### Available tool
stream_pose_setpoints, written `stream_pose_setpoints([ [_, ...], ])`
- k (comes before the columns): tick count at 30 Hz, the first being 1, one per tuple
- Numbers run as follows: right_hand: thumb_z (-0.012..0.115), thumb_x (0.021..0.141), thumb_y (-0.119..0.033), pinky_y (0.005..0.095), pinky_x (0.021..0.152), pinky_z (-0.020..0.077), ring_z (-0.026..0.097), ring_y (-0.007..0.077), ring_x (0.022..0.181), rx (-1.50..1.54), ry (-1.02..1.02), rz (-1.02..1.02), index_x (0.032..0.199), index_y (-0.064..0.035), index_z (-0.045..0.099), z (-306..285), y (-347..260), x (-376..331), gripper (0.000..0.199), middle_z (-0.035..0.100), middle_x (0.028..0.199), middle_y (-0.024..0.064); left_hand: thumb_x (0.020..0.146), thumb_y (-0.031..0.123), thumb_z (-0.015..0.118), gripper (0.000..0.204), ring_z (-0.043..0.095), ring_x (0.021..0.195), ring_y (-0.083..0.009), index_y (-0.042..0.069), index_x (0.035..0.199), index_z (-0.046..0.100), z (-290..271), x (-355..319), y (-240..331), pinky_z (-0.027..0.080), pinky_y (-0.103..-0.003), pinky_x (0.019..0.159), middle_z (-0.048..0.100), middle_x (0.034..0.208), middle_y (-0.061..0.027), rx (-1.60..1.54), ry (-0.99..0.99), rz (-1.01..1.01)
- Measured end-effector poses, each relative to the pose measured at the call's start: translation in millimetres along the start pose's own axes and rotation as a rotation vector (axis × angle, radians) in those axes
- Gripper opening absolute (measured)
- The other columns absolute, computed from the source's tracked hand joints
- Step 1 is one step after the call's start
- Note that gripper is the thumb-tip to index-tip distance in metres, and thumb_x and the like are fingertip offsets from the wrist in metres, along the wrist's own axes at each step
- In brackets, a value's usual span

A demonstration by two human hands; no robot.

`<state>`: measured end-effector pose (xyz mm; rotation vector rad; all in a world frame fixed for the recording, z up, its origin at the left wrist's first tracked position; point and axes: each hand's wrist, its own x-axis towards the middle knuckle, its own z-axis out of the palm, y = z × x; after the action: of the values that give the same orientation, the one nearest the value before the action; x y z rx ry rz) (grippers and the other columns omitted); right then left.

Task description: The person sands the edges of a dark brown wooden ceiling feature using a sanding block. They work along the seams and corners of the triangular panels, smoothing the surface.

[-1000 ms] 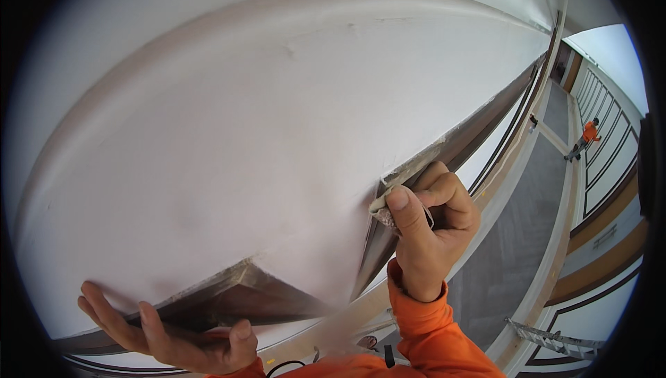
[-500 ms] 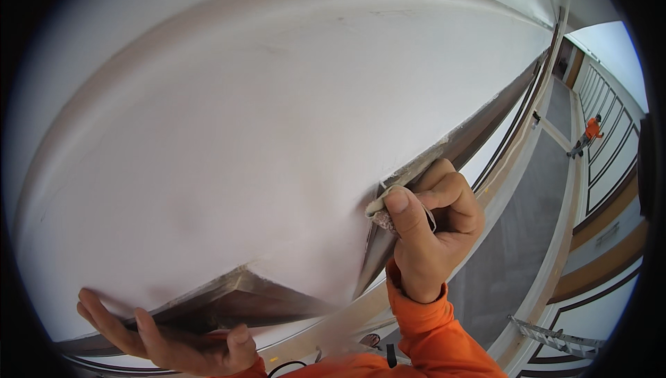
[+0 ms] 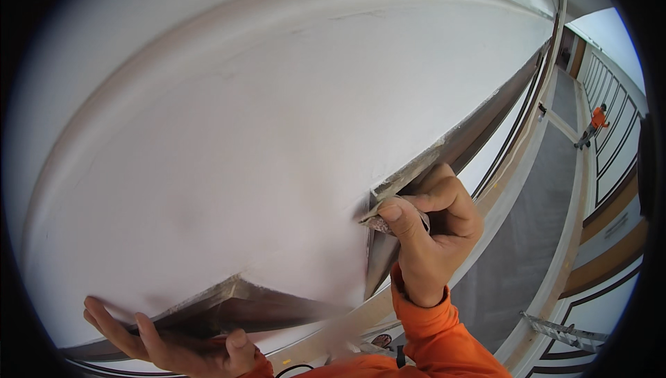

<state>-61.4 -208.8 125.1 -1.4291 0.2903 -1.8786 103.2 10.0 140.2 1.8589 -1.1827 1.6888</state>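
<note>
My right hand (image 3: 440, 232) pinches a small folded piece of worn sandpaper (image 3: 378, 223), pale on one face and speckled brown on the other, between thumb and bent fingers. Its tip meets the white surface at the corner where the brown trim (image 3: 409, 170) turns. At the lower left, my left hand (image 3: 170, 347) has its fingers spread, with the fingertips by the edge of the white surface. Just above it, another pointed section of dark brown trim (image 3: 236, 302) juts out, rough and whitish along its edge. A broad smooth white panel (image 3: 229, 149) spreads over both hands.
A curved white moulding (image 3: 208, 10) borders the panel. Down to the right runs a long grey floor (image 3: 513, 239) with pale edging. A co-worker in orange (image 3: 595, 125) stands far off near a panelled wall. A metal ladder (image 3: 562, 333) is at the lower right.
My right hand, with the sandpaper, has shifted slightly down and left at the trim corner. The left hand keeps nearly the same place. The whole view has moved a little.
</note>
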Motion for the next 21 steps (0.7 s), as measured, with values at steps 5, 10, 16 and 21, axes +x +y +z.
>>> stream_pose_setpoints([
  [5, 0.088, 0.073, 0.001, 0.0216, 0.054, 0.0364, 0.052, 0.0069, 0.061, -0.069, -0.044, 0.016, 0.072, -0.0031, 0.062, -7, 3, -2, 0.027, 0.059, 0.070, 0.0024, 0.092, 0.069, 0.045, 0.079, 0.027, 0.149, -0.0432, 0.017, 0.151, 0.039, 6, 4, 13, 0.019, -0.065, 0.120, 0.032, 0.159, -0.0236, -0.047, 0.022, -0.047],
  [10, 0.090, 0.072, 0.000, 0.0222, 0.053, 0.0351, 0.050, 0.0075, 0.059, 0.009, -0.014, 0.002, 0.070, -0.0032, 0.061, 6, -5, 9, 0.029, 0.058, 0.068, 0.0019, 0.092, 0.068, 0.045, 0.079, 0.027, 0.149, -0.0435, 0.017, 0.151, 0.039, 5, 12, 12, 0.021, -0.065, 0.119, 0.031, 0.159, -0.0243, -0.051, 0.033, -0.056],
  [16, 0.091, 0.070, 0.000, 0.0236, 0.053, 0.0364, 0.051, 0.0090, 0.059, -0.032, -0.055, -0.021, 0.071, -0.0027, 0.062, 0, 1, 9, 0.029, 0.060, 0.069, 0.0035, 0.093, 0.067, 0.045, 0.078, 0.027, 0.149, -0.0441, 0.015, 0.151, 0.039, 7, 20, 14, 0.024, -0.064, 0.119, 0.030, 0.160, -0.0242, -0.076, 0.051, -0.083],
  [21, 0.092, 0.068, 0.000, 0.0245, 0.052, 0.0361, 0.050, 0.0103, 0.058, -0.047, -0.007, -0.010, 0.072, -0.0032, 0.061, 9, -4, 12, 0.031, 0.059, 0.067, 0.0040, 0.093, 0.066, 0.046, 0.077, 0.026, 0.149, -0.0440, 0.015, 0.150, 0.040, 12, 17, 15, 0.024, -0.064, 0.119, 0.029, 0.160, -0.0243, -0.087, 0.050, -0.083],
])
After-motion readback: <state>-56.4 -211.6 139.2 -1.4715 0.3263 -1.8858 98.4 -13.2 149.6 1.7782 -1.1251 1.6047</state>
